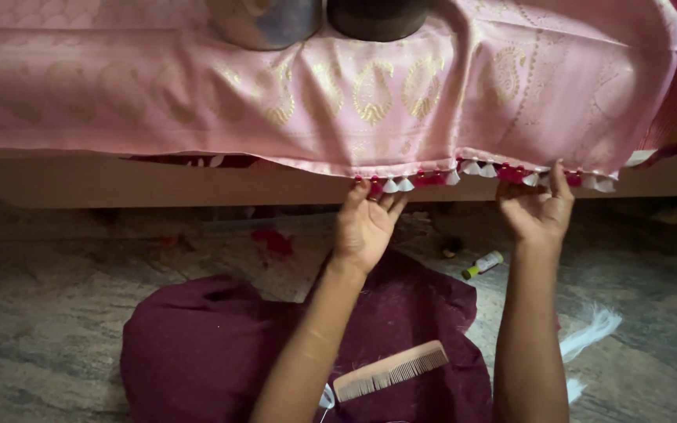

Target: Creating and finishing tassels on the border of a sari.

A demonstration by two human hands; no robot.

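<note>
left hand (363, 223) fingers pinched on tassel fringe (464, 174) | right hand (538, 207) fingers likewise clamped | risk: pink cloth (197, 94) dragged off ledge by pull, tassels torn

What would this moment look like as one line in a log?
left hand: at tassel fringe | right hand: at fringe | pink cloth: draped over ledge | wooden comb: on maroon cloth

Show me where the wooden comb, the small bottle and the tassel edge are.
wooden comb (389, 370), head view, middle of its spine.
small bottle (483, 264), head view, its white body.
tassel edge (479, 170), head view, a white tassel.
</note>
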